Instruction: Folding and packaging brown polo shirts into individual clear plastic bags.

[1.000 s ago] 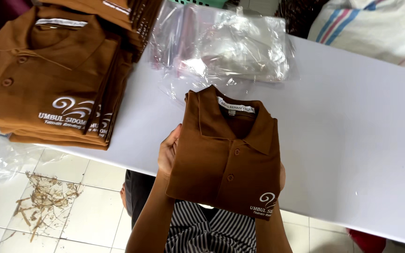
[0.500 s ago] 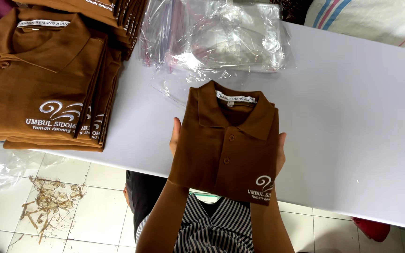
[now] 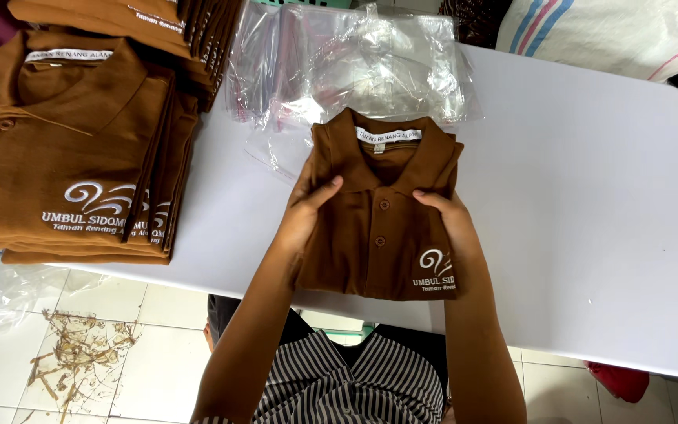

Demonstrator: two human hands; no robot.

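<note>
**Folded brown polo held at the table's near edge**

Left of the folded polo shirt point(image 3: 382, 220), a stack of matching brown shirts point(image 3: 64, 157) sits on the white table point(image 3: 590, 220). The left hand point(image 3: 308, 212) grips the polo's left side, thumb across the front. The right hand point(image 3: 450, 220) clasps its right side likewise. Clear plastic bags point(image 3: 355, 63) lie just behind the polo.

white table point(image 3: 590, 235), shirt stack point(image 3: 72, 157), clear bags point(image 3: 370, 63)

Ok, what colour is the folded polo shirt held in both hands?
Brown, with white embroidery low on its front; the folded brown polo shirt shows clearly in the head view.
</note>
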